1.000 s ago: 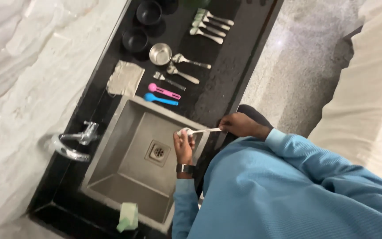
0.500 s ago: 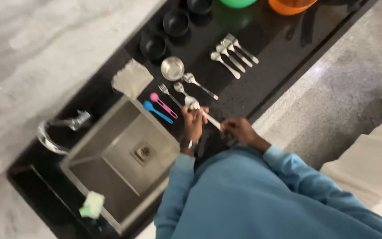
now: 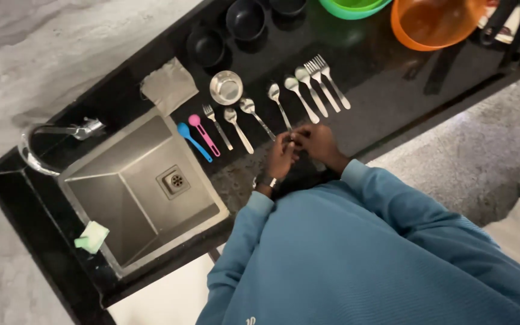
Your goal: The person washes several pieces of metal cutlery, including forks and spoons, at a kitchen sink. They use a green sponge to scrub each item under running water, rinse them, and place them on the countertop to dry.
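Both hands meet over the black counter, just past the sink's three-o'clock corner. The left hand and right hand are curled toward each other with fingertips touching, pinched around something small between them — what it is cannot be told, though the handle of a steel spoon runs down right into the fingers. That spoon lies at twelve o'clock from the hands, in a row of cutlery: at ten o'clock two more spoons and a small fork, then a pink spoon and a blue spoon beside the sink. At one o'clock lie further spoons and forks. A small steel bowl sits behind the row — a grey cloth to its nine o'clock.
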